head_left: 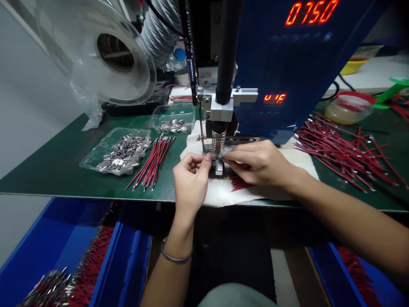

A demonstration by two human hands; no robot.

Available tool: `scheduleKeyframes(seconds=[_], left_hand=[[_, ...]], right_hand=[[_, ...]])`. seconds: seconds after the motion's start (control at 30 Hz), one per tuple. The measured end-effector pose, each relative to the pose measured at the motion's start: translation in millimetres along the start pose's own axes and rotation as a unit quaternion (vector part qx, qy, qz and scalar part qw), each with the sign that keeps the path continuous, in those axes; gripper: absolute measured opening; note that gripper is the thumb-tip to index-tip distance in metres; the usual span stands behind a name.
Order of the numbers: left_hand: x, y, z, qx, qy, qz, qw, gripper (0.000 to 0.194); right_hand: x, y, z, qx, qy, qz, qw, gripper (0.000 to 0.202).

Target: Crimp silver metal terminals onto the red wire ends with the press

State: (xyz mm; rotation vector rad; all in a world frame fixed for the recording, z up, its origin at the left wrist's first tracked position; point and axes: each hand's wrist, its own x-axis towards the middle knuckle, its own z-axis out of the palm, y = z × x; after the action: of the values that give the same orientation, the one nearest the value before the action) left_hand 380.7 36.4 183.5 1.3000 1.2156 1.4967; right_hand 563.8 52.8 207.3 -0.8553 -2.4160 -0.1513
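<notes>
Flanking the lower corners of the frame, a left bin [44,226] and a right bin [324,266], both blue, hold red wires below the bench [57,170]. Just beyond its near edge, a white cloth [223,197] lies under the work, with short wires [237,182] on it, partly hidden below the right hand [263,164]. At frame centre a small metal block [219,167] sits directly below the spring-wrapped tip [219,143] of the machine [268,72], between the two hands; the tip's long axis runs up and down the frame, while the block's is too small to judge. The right fingertips look slightly nearer to it. That hand comes in from the right, palm down, thumb and forefinger pinched together. The left hand [191,181] rises from the bottom edge, fingers curled and thumb tip close against the forefinger. Both are nearly closed, but I cannot tell what either has hold of. Farther out, a wire bundle [153,162] slants beside a clear tray [91,160] of metal parts at left, and a wire heap [348,155] spreads at right; a clear reel [76,51] fills the upper left.
</notes>
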Motion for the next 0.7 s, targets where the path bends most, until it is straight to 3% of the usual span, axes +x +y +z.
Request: scheduleKeyframes(seconds=[0.7], left_hand=[[-1.5, -0.5, -0.4, 0.008, -0.005, 0.008, 1.0, 0.026]], right_hand=[[0.2, -1.9, -0.3, -0.014, 0.011, 0.003, 1.0, 0.021]])
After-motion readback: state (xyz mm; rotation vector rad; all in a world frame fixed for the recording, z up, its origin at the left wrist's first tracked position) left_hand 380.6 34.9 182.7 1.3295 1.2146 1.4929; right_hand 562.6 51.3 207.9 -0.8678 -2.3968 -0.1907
